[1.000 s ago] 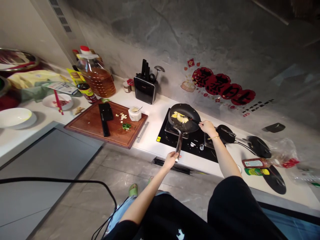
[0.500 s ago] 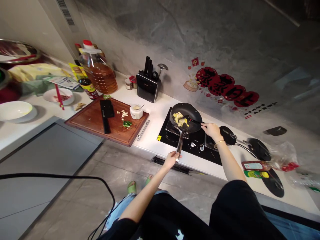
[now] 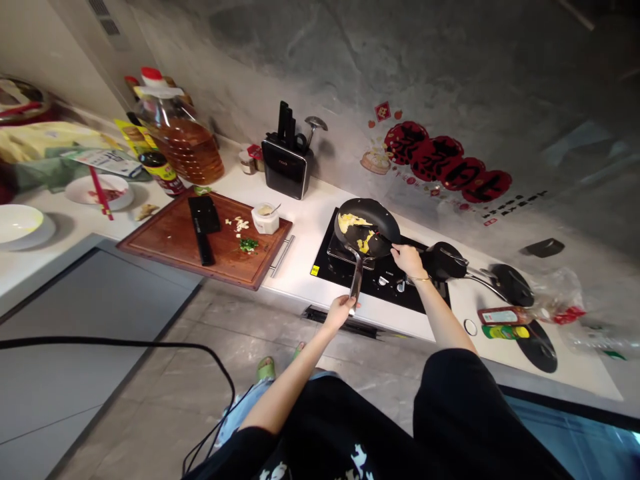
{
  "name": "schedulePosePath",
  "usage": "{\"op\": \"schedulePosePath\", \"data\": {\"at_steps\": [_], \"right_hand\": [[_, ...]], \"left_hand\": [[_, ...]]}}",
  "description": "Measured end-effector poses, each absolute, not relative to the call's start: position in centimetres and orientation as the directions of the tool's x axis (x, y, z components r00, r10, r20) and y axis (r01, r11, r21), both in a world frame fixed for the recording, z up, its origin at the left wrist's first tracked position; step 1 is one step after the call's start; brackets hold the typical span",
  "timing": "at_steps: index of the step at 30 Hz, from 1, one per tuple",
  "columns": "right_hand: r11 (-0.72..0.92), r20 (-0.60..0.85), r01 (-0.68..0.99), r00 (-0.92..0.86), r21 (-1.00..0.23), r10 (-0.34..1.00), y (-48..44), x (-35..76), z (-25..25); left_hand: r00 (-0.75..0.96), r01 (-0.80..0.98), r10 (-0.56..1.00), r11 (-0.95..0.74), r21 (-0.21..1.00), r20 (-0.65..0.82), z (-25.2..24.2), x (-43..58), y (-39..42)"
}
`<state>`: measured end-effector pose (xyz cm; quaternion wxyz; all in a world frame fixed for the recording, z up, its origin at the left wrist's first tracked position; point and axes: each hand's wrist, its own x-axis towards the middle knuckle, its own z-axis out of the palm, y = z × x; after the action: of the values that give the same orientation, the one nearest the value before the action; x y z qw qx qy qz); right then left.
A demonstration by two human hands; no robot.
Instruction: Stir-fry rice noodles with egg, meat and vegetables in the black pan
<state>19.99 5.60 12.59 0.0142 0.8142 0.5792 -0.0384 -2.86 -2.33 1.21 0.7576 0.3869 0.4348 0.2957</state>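
A black frying pan [image 3: 385, 220] sits on the black hob [image 3: 385, 283] with yellow scrambled egg [image 3: 353, 222] inside it. My left hand [image 3: 340, 311] is closed round the end of the pan's metal handle [image 3: 357, 277]. My right hand [image 3: 407, 259] is at the pan's right rim, closed on a dark spatula [image 3: 383, 241] whose blade reaches into the egg.
A wooden cutting board [image 3: 175, 243] with a cleaver [image 3: 203, 223], chopped garlic and a small white cup lies left of the hob. Behind it stand an oil jug [image 3: 183, 137], sauce bottle and knife block [image 3: 285, 167]. Two more black pans [image 3: 510, 283], bottles and a plastic bag lie right.
My right hand has drawn the spatula toward the pan's near edge, and the egg has split into a far piece and a nearer piece. The left hand still holds the handle.
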Motion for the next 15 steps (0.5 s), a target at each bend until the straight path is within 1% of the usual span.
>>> {"op": "schedulePosePath", "data": {"at_steps": [3,6,7,9,11,12,13,15], "right_hand": [[-0.396,-0.141,0.915,0.384,-0.072,0.913,2.9,20.5,9.8],[-0.474,-0.205,0.864,0.440,-0.169,0.874,0.2,21.4,8.0],[-0.493,-0.224,0.842,0.449,-0.219,0.865,-0.4,21.6,7.7],[-0.519,-0.269,0.776,0.446,-0.359,0.853,-0.9,21.8,7.4],[-0.539,-0.315,0.675,0.437,-0.504,0.842,-0.9,21.9,7.3],[-0.545,-0.330,0.630,0.435,-0.554,0.838,-0.7,21.9,7.3],[-0.551,-0.339,0.599,0.437,-0.581,0.833,-0.6,21.9,7.3],[-0.569,-0.349,0.589,0.453,-0.574,0.821,-0.3,21.8,7.3]], "left_hand": [[0.439,-0.023,0.765,0.533,0.846,-0.470,1.4,-3.2,-2.7],[0.444,0.032,0.747,0.538,0.842,-0.495,1.7,-3.5,-3.1],[0.445,0.036,0.739,0.549,0.835,-0.505,1.9,-3.5,-3.2],[0.440,0.039,0.725,0.574,0.818,-0.530,2.1,-3.5,-3.4],[0.430,0.045,0.723,0.581,0.813,-0.541,2.2,-3.4,-3.5],[0.428,0.049,0.726,0.577,0.815,-0.539,2.2,-3.3,-3.5],[0.427,0.052,0.731,0.568,0.821,-0.532,2.2,-3.3,-3.5],[0.428,0.049,0.744,0.548,0.835,-0.514,2.0,-3.2,-3.4]]}}
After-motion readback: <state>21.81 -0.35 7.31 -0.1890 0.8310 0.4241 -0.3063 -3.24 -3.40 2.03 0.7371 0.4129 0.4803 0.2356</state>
